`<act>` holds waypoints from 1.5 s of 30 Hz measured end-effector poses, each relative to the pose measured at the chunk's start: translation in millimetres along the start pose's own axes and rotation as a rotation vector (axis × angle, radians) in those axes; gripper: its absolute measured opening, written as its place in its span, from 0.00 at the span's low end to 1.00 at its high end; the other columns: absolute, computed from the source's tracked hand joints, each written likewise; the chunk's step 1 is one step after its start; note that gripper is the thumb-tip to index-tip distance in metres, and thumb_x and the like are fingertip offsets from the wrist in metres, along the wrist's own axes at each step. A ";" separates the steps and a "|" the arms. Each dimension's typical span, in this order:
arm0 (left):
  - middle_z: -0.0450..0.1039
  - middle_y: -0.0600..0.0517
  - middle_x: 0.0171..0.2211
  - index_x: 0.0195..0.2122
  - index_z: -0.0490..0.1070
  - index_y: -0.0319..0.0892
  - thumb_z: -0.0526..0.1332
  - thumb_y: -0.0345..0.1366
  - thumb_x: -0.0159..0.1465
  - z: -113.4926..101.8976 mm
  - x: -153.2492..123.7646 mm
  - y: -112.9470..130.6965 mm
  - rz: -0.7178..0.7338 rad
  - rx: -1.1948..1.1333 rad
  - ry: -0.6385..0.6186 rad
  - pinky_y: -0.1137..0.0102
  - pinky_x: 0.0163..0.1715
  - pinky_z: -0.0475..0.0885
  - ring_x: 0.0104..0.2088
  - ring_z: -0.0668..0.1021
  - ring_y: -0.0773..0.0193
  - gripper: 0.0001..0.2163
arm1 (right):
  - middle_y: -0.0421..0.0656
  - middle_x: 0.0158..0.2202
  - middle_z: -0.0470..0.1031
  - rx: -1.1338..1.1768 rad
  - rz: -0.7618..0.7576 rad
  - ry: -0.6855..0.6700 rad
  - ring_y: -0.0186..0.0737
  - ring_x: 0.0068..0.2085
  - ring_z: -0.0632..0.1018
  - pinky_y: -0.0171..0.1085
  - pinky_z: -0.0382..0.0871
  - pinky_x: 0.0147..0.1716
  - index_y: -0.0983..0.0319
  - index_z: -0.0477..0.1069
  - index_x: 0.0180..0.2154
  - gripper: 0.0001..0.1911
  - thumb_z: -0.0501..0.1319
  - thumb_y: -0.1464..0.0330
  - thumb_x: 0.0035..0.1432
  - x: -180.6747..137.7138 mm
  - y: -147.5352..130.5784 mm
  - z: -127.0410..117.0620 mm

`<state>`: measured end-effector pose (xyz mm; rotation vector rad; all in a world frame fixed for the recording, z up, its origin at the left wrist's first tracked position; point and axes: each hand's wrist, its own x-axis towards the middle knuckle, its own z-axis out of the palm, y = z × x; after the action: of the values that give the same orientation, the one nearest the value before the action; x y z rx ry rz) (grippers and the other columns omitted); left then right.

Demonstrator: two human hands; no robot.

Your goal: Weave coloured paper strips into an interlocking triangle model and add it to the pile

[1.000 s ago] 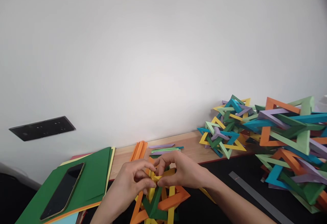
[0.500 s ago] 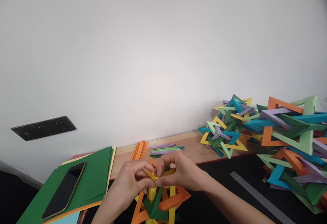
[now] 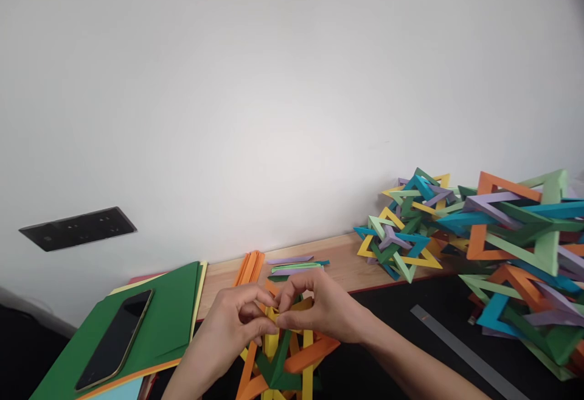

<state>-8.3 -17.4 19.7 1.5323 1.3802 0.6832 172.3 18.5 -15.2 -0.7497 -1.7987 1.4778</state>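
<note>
Your hands (image 3: 228, 324) pinched the yellow tip (image 3: 272, 313) of an angular folded-paper lattice (image 3: 275, 375). Below, its smooth, flat strip (image 3: 271, 346) pointed upward in view, long axis nearly vertical.

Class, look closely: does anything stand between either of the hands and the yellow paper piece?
Nothing visible does: the left hand and right hand both pinch the yellow paper piece directly with their fingertips.

Yellow, orange and dark green make up the paper model (image 3: 277, 377); the interlocked paper stars (image 3: 477, 241) add turquoise, lilac and pale green. Grain patterns the tan surface (image 3: 340, 260); the mat (image 3: 387, 306) is black, the ruler (image 3: 465, 353) grey.
</note>
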 end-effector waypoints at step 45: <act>0.76 0.54 0.26 0.29 0.69 0.41 0.62 0.29 0.52 -0.1 -3.2 -1.1 0.026 0.078 -0.027 0.72 0.24 0.67 0.20 0.72 0.68 0.04 | 0.41 0.32 0.80 0.020 0.032 -0.030 0.42 0.39 0.79 0.38 0.69 0.44 0.62 0.75 0.23 0.02 0.66 0.71 0.43 0.8 -1.4 -4.1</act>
<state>-9.6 -20.5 19.3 1.6172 1.3831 0.6286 175.1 21.3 -13.2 -0.7536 -1.7986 1.5334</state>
